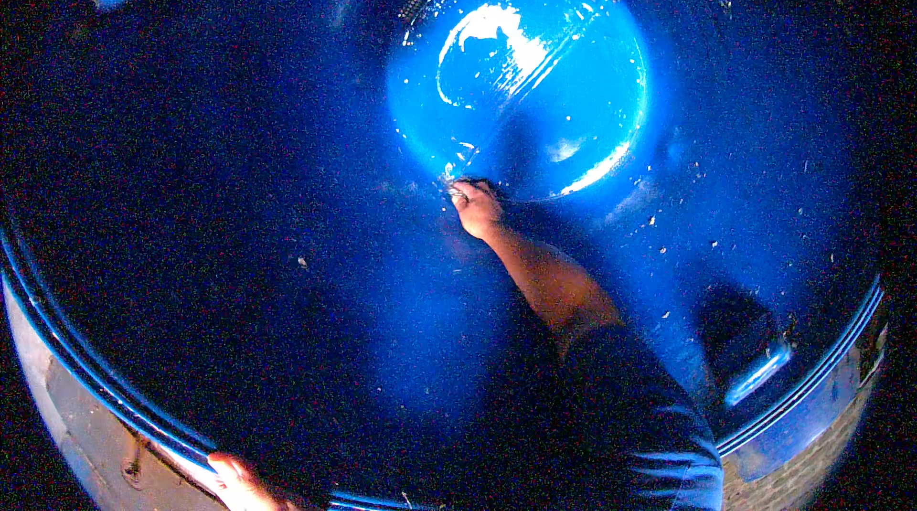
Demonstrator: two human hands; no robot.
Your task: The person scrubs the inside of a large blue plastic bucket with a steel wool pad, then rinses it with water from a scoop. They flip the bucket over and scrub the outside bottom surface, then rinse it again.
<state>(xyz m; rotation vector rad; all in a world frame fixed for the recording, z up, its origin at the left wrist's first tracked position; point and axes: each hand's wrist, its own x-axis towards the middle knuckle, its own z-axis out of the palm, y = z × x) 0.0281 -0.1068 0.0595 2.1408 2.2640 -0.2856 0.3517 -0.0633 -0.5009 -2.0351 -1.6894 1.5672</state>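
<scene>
Reaching inside the white-flecked blue tub [382,244], right grip [478,210] unclear; left grip [244,485] clasping its rim [115,398].

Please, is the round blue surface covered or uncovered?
The round blue surface is uncovered: its glossy face shows plainly, and the right hand is only at its lower-left edge.

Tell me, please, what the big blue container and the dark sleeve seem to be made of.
Blue container: perhaps plastic, though painted metal is possible. The surface looks smooth and glossy, since its bright round part gives sharp white reflections.

Sleeve: most likely cloth, as soft folds catch bluish light near the lower edge; it is too dark to tell the weave.
</scene>
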